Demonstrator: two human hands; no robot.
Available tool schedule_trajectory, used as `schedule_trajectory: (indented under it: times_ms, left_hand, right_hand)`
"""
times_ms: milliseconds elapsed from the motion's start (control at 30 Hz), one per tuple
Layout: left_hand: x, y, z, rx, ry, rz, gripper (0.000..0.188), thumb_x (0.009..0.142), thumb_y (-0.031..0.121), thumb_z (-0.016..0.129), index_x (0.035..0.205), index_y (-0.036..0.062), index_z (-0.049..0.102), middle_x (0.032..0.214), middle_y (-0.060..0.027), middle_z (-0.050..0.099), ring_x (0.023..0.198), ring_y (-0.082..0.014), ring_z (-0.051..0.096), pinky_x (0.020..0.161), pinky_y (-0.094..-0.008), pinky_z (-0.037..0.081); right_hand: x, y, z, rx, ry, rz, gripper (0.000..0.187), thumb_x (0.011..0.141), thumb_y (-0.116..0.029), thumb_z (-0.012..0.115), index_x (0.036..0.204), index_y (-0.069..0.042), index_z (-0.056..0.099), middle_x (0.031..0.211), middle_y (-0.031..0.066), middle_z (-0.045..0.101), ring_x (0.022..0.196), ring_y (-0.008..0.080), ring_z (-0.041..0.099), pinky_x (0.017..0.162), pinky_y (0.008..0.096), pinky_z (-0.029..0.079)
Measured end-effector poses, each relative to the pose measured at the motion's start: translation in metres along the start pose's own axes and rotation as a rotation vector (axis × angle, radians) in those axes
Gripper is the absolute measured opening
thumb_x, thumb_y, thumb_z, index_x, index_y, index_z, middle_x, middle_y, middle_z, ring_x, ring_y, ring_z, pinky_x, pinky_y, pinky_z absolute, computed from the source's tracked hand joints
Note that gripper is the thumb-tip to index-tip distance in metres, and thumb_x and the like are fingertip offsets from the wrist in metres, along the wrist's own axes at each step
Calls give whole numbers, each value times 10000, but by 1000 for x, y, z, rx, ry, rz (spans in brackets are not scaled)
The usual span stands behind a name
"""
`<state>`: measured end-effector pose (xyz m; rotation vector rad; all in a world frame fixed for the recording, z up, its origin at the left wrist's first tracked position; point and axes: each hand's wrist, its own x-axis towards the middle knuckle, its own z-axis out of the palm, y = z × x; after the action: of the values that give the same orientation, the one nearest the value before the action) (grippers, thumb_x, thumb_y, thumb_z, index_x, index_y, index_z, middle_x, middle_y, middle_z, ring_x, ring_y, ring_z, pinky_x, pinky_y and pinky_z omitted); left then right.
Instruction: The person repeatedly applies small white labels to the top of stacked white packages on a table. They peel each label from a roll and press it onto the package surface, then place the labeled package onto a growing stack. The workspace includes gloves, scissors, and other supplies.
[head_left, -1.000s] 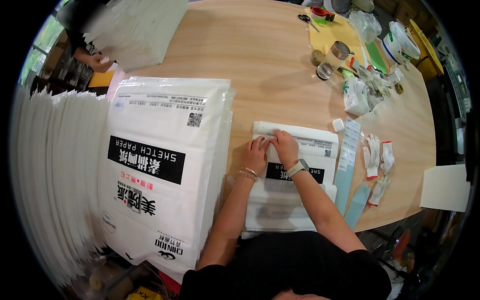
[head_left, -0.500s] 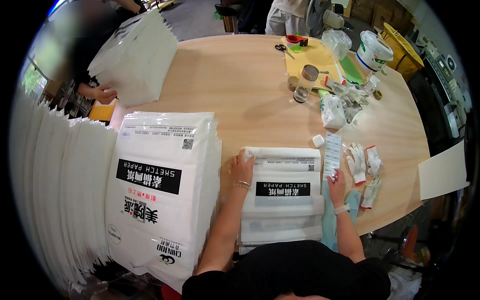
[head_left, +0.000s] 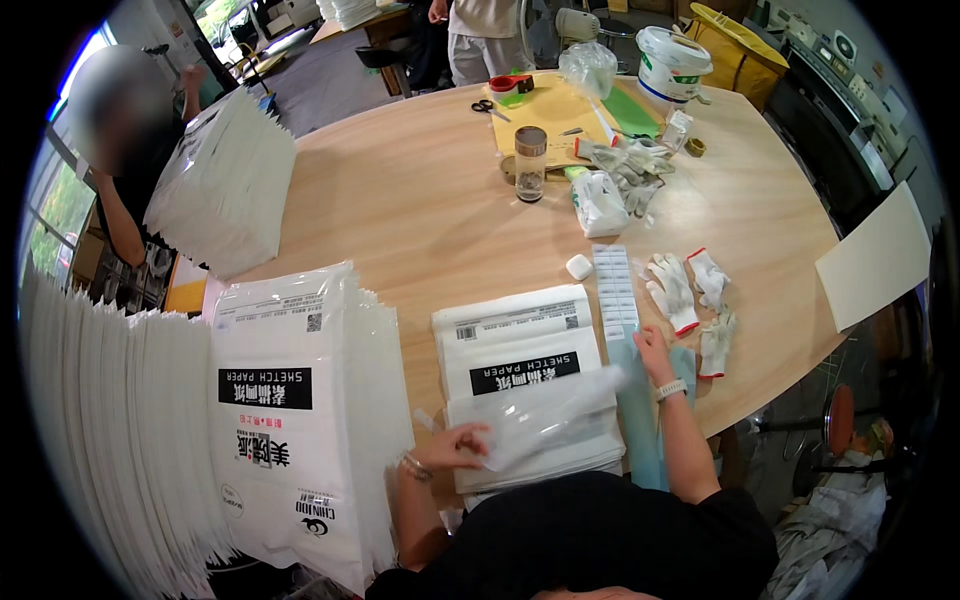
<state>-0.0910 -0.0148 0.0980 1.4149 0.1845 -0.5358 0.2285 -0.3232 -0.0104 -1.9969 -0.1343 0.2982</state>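
Note:
A flat stack of white plastic sketch-paper bags (head_left: pixel 510 330) with black printed panels lies before me. Across its lower part a clear plastic flap (head_left: pixel 540 415) is raised, its right end blurred. My left hand (head_left: pixel 452 448) is at the flap's left end, fingers curled in on the plastic. To the right of the stack runs a long strip of white labels (head_left: pixel 613 285) on pale blue-green backing (head_left: pixel 633 400). My right hand (head_left: pixel 653 355) pinches the strip's right edge, below the printed labels, with fingers bent.
A tall pile of filled bags (head_left: pixel 290 400) stands at left, and another pile (head_left: pixel 230 190) behind it beside a person. White gloves (head_left: pixel 672 292), a small white box (head_left: pixel 579 267), a glass jar (head_left: pixel 530 165), scissors (head_left: pixel 488 108) and a bucket (head_left: pixel 672 65) are on the table.
My left hand has moved from the stack's far left corner down to the near flap, which is now raised. My right hand stays at the label strip. The view has shifted.

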Motion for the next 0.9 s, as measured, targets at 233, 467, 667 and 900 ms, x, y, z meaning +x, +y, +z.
schedule_trajectory:
  times_ms: [233, 467, 667, 900]
  left_hand:
    - [96, 53, 30, 100, 434, 265, 312, 805, 218, 548, 1063, 42, 540, 927, -31, 593, 680, -87, 524, 590, -199, 413]
    - [286, 69, 46, -877, 130, -241, 141, 819, 215, 503, 731, 110, 470, 626, 48, 472, 393, -29, 303, 342, -174, 289]
    - [294, 82, 60, -755, 283, -231, 138, 749, 173, 537, 657, 135, 441, 514, 70, 333, 370, -32, 248, 330, -187, 197]
    - [303, 76, 53, -689, 267, -241, 156, 724, 170, 534, 627, 139, 417, 510, 61, 315, 366, -42, 247, 328, -194, 191]
  right_hand:
    - [21, -51, 1, 157, -115, -51, 415, 735, -23, 571, 1126, -6, 434, 741, 26, 552, 635, 66, 480, 572, 188, 387]
    - [12, -69, -14, 208, -276, -102, 290, 720, -15, 578, 1009, -35, 565, 820, 23, 565, 688, 70, 499, 615, 190, 395]
    - [-2, -95, -7, -419, -9, -540, 213, 641, -120, 672, 851, -93, 650, 1084, 100, 485, 946, 225, 469, 830, 304, 367]
    - [-2, -100, -2, -268, -66, -483, 125, 615, -88, 683, 733, -69, 648, 1045, 71, 526, 1010, 244, 445, 860, 356, 347]
